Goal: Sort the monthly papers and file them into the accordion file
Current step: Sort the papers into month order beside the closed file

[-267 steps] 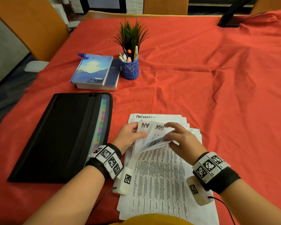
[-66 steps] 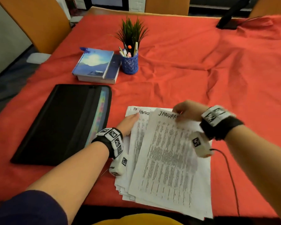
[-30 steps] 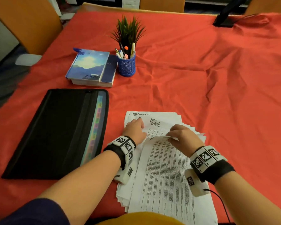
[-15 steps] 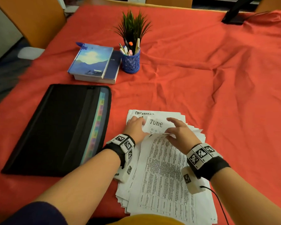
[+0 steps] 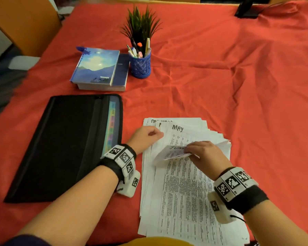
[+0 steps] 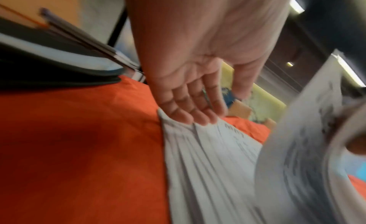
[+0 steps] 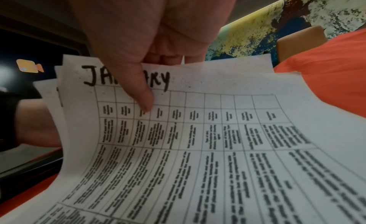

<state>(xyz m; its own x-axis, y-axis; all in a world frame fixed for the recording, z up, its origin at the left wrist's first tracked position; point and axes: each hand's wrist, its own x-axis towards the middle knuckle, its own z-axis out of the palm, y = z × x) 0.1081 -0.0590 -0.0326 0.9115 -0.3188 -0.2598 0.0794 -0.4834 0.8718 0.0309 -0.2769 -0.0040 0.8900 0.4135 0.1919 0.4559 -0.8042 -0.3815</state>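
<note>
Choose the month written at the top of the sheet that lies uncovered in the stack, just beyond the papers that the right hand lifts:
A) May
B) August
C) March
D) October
A: in the head view the uncovered sheet reads "MAY" at its top, while the right hand pinches the lifted papers and the left hand rests on the stack's left edge.

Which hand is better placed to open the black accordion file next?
Left. The left hand only rests its fingers on the paper stack, right beside the accordion file; the right hand is pinching lifted sheets, farther away.
</note>
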